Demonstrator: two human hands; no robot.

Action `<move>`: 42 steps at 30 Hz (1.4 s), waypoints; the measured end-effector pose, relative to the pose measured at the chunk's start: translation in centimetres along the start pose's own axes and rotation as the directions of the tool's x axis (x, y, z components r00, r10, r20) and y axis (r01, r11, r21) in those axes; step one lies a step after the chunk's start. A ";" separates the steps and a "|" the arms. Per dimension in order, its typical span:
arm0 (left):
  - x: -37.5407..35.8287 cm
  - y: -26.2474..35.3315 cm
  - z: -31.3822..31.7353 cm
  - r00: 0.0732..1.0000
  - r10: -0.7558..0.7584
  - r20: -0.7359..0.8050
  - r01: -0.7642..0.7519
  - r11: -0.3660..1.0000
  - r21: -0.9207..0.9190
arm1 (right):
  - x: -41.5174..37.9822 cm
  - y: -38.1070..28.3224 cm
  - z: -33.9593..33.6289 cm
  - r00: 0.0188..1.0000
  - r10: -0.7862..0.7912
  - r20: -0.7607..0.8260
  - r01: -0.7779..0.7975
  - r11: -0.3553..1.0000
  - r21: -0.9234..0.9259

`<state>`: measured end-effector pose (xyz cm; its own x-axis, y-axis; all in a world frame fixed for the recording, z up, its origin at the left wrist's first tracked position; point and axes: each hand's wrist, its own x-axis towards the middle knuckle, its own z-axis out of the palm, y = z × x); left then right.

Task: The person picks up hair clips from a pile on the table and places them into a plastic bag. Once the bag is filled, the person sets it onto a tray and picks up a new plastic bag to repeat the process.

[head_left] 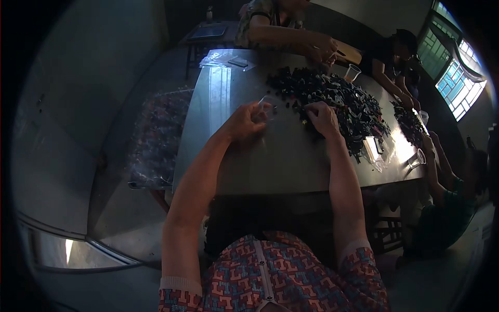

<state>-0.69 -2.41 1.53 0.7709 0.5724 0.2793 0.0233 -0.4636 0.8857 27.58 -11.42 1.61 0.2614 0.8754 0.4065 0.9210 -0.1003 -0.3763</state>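
Note:
My left hand [245, 122] is closed round a clear plastic cup [268, 102], tilted just above the table. A few small dark bits show at the cup, too blurred to name. At the near left edge of a big heap of small dark pieces [358, 112], my right hand [324, 119] has its fingertips pressed together. Whatever lies between those fingertips is too small to make out. Several loose dark pieces [294, 104] are scattered on the tabletop between my two hands, and a tiny yellow piece [304, 122] is beside my right fingers.
The shiny table [249, 171] carries plastic bags [221, 59] at its far left corner, another bag [373, 151] at right, and clear cups [352, 73]. People sit across [280, 36] and along the right side [442, 208]. A plastic-covered stand [158, 135] is at left.

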 end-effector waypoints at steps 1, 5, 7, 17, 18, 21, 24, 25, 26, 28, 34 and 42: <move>0.0 0.0 0.0 1.000 -0.001 0.000 0.001 1.000 -0.019 | 0.1 -0.2 0.1 1.000 0.014 0.023 -0.014 1.000 0.024; 0.2 -0.3 0.0 1.000 -0.016 0.000 0.016 1.000 0.007 | -0.1 -0.2 0.7 0.991 -0.041 -0.127 0.029 0.995 -0.096; 0.1 -0.4 0.0 1.000 -0.020 -0.006 0.020 0.999 -0.027 | -0.2 0.1 0.6 0.994 0.005 -0.113 -0.022 0.989 -0.146; 0.0 -0.1 0.0 0.999 -0.034 -0.030 0.034 0.999 0.008 | 0.3 -1.8 0.6 0.999 -0.023 0.048 0.026 0.998 -0.063; 0.0 -0.2 0.0 0.999 -0.031 -0.025 0.030 0.999 -0.012 | 0.3 -1.8 0.6 0.999 -0.023 0.048 0.026 0.998 -0.062; 0.1 0.2 0.0 1.000 -0.023 -0.019 0.023 1.000 -0.004 | 0.2 -0.9 1.1 0.999 -0.021 -0.048 0.016 0.994 -0.105; 0.0 0.3 0.0 0.999 -0.031 -0.017 0.032 0.999 0.021 | 0.5 -1.4 1.8 0.940 -0.224 -0.257 0.213 0.974 -0.073; 0.0 0.5 0.0 0.999 -0.038 -0.016 0.038 0.999 0.016 | 0.6 -1.8 1.8 0.970 -0.191 -0.152 0.192 0.981 -0.004; 0.0 0.6 0.0 0.999 -0.041 -0.014 0.041 0.999 0.017 | 0.6 -2.0 1.8 0.986 -0.160 -0.042 0.162 0.985 0.063; -0.1 0.7 -0.1 0.999 -0.045 -0.015 0.046 0.999 0.017 | 0.4 -2.1 0.9 0.993 -0.114 0.010 0.113 0.992 0.058; -0.1 0.7 0.1 0.999 -0.036 -0.002 0.036 0.999 -0.033 | 0.2 -2.6 0.4 0.995 -0.070 -0.067 0.075 0.993 0.087; 0.3 -0.4 0.0 1.000 -0.027 -0.016 0.027 1.000 -0.010 | 0.4 -1.3 1.0 0.989 -0.143 -0.026 0.143 0.990 0.019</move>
<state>-0.45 -2.05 1.25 0.7599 0.5954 0.2607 0.0379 -0.4411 0.8967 26.19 -10.50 1.42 0.1349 0.8681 0.4777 0.9434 0.0348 -0.3298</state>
